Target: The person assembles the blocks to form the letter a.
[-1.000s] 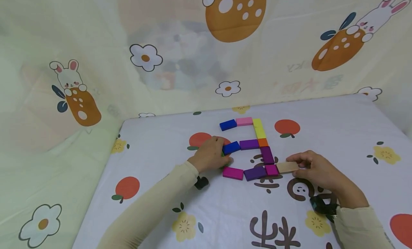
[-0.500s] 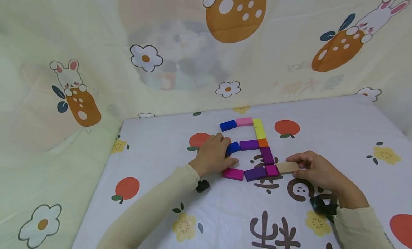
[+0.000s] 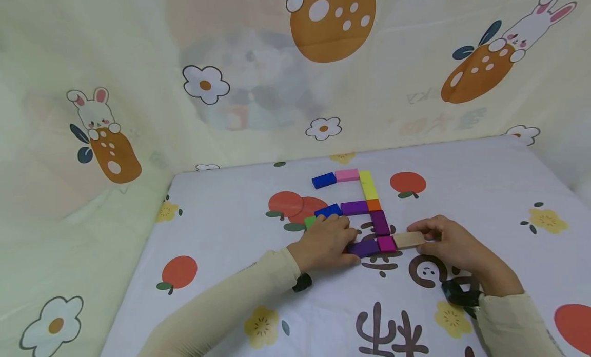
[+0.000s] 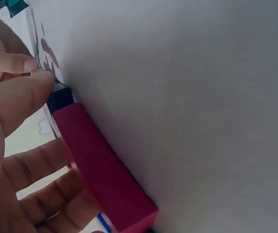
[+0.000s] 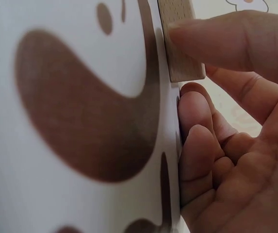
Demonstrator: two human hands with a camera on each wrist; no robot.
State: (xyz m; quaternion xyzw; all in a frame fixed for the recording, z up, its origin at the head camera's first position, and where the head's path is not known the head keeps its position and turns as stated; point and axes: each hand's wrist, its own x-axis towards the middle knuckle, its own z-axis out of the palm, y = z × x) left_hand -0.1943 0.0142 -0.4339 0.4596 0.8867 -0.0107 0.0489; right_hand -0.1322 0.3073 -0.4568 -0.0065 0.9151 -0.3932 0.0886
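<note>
A chain of small coloured blocks lies on the cloth. My left hand (image 3: 325,243) reaches over its front row, thumb along the near side of a purple block (image 3: 363,248) and fingers behind, pinching its left end. That hand hides a magenta block (image 4: 102,167) in the head view; the left wrist view shows it between the palm and the table. My right hand (image 3: 454,246) pinches a plain wooden block (image 3: 408,239) at its right end. The wooden block's left end meets a small magenta block (image 3: 386,243).
Behind the left hand lie a green block (image 3: 310,222), a blue block (image 3: 328,210) and another purple block (image 3: 354,207). Yellow (image 3: 368,184), orange (image 3: 373,205) and dark purple (image 3: 380,222) blocks run down the right side. Pink (image 3: 347,175) and blue (image 3: 324,180) blocks form the back row.
The left hand has moved right and toward the person, from the middle blue block to the front row, uncovering the green block. The right hand keeps its hold on the wooden block.
</note>
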